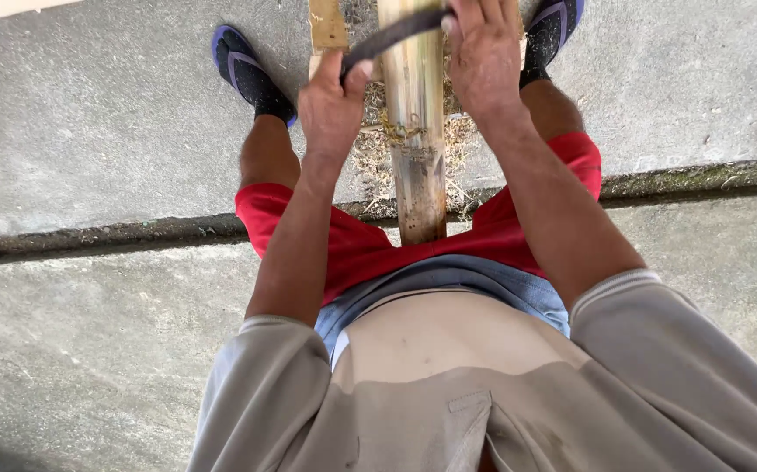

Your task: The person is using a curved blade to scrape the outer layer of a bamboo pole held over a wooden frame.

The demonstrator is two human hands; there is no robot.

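Both arms reach toward 12 o'clock; the left hand and right hand are closed in fists, knuckles up

Grey concrete floor in daylight, crossed by a dark mossy joint; dry shavings scattered.

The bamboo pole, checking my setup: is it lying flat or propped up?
Propped up: the bamboo pole slants from the ground up between the thighs.
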